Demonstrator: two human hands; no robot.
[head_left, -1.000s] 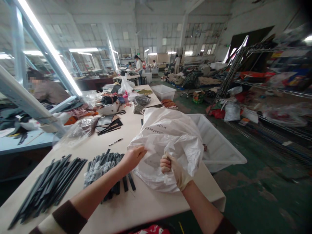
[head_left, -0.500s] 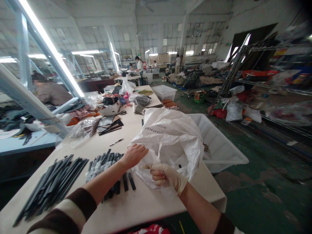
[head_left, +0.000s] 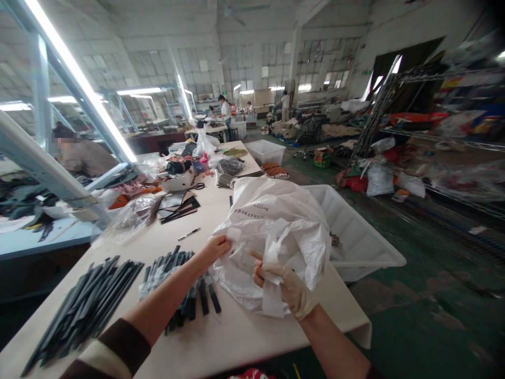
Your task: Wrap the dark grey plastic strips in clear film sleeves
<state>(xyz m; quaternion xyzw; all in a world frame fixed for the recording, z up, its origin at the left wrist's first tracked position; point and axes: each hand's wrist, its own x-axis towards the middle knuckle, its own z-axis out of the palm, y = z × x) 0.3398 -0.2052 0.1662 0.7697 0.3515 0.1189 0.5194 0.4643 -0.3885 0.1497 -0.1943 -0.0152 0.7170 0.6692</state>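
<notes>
My left hand (head_left: 215, 251), bare, is closed in a pinch on a small translucent white piece (head_left: 234, 238) in front of the bag. My right hand (head_left: 287, 287) wears a pale glove, with some bare fingertips showing. Its fingers are curled round a thin translucent white strip (head_left: 273, 301), which sticks out above and below them. Behind both hands a big white plastic bag (head_left: 284, 202) with dark handwriting slumps on the table (head_left: 252, 345). Left of the bag, partly behind my left forearm, lies a bundle of dark strips (head_left: 173, 268) with whitish wrapping.
Loose dark strips (head_left: 82, 305) lie in a pile at the left. Beyond are a pen (head_left: 189, 233), dark flat pieces (head_left: 179, 208) and scissors (head_left: 198, 186). A white bin (head_left: 355, 231) stands beside the table's right edge. A slanted lamp frame (head_left: 51, 163) rises at the left.
My hands have moved apart: the left slightly left, the right slightly right and down. The white material between them is now in separate pieces, one in each hand.
</notes>
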